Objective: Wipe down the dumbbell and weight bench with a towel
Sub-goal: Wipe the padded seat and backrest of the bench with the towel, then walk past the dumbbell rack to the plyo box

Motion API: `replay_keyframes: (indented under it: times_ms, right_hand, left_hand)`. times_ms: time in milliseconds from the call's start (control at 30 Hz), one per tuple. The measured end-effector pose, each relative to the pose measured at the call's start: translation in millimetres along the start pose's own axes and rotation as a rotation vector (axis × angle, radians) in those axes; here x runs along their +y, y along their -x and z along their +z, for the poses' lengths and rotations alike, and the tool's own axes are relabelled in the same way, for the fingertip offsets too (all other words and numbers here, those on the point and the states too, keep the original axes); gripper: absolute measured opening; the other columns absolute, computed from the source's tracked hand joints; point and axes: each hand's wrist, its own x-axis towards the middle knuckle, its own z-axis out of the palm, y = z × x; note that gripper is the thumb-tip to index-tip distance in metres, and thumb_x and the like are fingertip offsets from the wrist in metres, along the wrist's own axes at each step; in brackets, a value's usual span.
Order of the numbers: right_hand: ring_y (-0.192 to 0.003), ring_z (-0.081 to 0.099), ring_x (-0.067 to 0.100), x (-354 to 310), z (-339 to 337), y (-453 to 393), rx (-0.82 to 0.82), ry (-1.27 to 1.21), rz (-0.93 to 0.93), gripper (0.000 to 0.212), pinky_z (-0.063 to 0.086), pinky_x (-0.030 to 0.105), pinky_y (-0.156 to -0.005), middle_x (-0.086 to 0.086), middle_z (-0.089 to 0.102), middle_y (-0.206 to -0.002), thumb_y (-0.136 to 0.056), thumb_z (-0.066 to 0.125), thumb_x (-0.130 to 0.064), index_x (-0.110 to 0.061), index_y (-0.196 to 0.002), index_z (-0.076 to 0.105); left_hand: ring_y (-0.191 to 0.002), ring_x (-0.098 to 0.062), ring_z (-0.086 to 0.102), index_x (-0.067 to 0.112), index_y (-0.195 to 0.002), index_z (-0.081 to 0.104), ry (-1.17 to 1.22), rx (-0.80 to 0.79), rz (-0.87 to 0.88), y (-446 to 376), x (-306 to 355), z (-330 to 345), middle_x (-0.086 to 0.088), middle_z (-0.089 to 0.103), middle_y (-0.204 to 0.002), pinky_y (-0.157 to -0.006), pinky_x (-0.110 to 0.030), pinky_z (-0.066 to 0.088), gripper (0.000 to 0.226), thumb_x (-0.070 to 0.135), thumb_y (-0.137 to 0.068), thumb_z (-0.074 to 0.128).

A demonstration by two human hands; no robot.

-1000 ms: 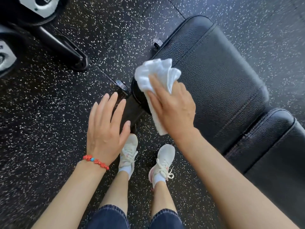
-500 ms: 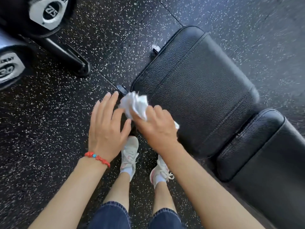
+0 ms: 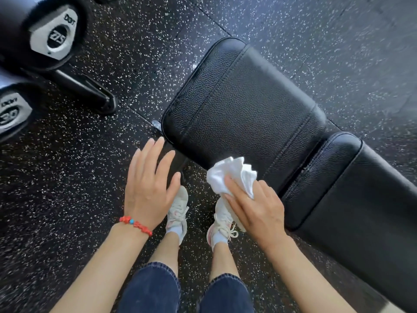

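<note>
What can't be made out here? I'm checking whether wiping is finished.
- Head view: the weight bench runs off the right edge; its far pad is unseen.
- Towel: the right hand covers part.
- Dumbbells: cut off at left edge.
- Wetness or dirt: indiscernible.

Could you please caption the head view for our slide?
Right hand wipes the weight bench edge with a white towel; left hand hovers open.

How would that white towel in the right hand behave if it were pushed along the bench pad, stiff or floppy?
The white towel looks floppy: it is bunched into soft folds under the right hand. It probably weighs little, since it holds its loose folds without sagging. On the pebbled bench pad it would likely drag and crumple rather than glide, so the fingers need to keep pressing it flat.
</note>
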Motion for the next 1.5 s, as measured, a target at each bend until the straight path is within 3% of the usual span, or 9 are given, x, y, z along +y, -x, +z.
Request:
replay_keyframes:
  times_ms: [200,400,533,733,1067,1400,1500]
  right_hand:
    - [-0.055,0.051,0.026,-18,-28,-10,0.029,-0.146,0.238,0.033,0.043,0.027,-0.048,0.009,0.056,-0.067,-0.092,0.048,-0.033,-0.013,-0.109,0.068]
    - [-0.068,0.062,0.027,-42,-71,-29,0.066,-0.297,0.488,0.034,0.05,0.028,-0.056,0.013,0.064,-0.085,-0.089,0.049,-0.034,-0.017,-0.112,0.067]
    - [-0.075,0.064,0.029,-61,-99,-40,0.102,-0.348,0.585,0.029,0.044,0.028,-0.064,0.015,0.065,-0.092,-0.087,0.058,-0.027,-0.015,-0.113,0.066]
    - [-0.085,0.063,0.03,-88,-146,-48,0.164,-0.417,0.628,0.028,0.036,0.02,-0.068,0.016,0.065,-0.101,-0.087,0.063,-0.019,-0.014,-0.115,0.065]
    - [-0.105,0.06,0.027,-137,-221,-68,0.284,-0.519,0.679,0.029,0.042,0.028,-0.088,0.013,0.064,-0.115,-0.087,0.064,-0.016,-0.012,-0.116,0.064]
    - [-0.112,0.056,0.016,-144,-266,-74,0.195,-0.686,0.676,0.029,0.036,0.018,-0.088,0.003,0.063,-0.12,-0.088,0.062,-0.025,-0.019,-0.116,0.065]
    - [-0.105,0.057,0.015,-138,-278,-76,0.133,-0.696,0.607,0.027,0.034,0.015,-0.078,0.002,0.066,-0.115,-0.088,0.061,-0.028,-0.022,-0.114,0.065]
  left_hand:
    - [-0.125,-0.04,0.043,-0.006,-0.113,0.06,0.008,-0.011,0.041,0,20,-31,-0.026,0.05,-0.131,-0.105,-0.053,0.032,0.037,0.02,-0.091,0.045]
    - [-0.126,-0.039,0.041,-0.005,-0.115,0.059,0.041,0.01,0.06,-4,38,-73,-0.026,0.05,-0.132,-0.106,-0.053,0.031,0.038,0.021,-0.091,0.044]
    - [-0.126,-0.037,0.041,-0.005,-0.115,0.059,0.038,0.028,0.074,-4,46,-102,-0.025,0.05,-0.131,-0.107,-0.051,0.03,0.039,0.021,-0.091,0.045]
    - [-0.122,-0.038,0.046,-0.005,-0.113,0.061,0.023,0.05,0.087,4,54,-151,-0.025,0.053,-0.128,-0.102,-0.053,0.037,0.039,0.022,-0.089,0.044]
    - [-0.121,-0.04,0.049,-0.004,-0.113,0.062,0.022,0.119,0.065,7,64,-241,-0.025,0.054,-0.128,-0.101,-0.055,0.038,0.04,0.023,-0.089,0.043]
    - [-0.12,-0.041,0.05,-0.004,-0.117,0.061,-0.009,0.172,-0.101,21,83,-300,-0.025,0.054,-0.127,-0.1,-0.055,0.038,0.046,0.027,-0.089,0.041]
    - [-0.119,-0.04,0.05,-0.003,-0.117,0.06,-0.007,0.201,-0.198,32,98,-311,-0.024,0.055,-0.127,-0.099,-0.055,0.038,0.047,0.028,-0.089,0.04]
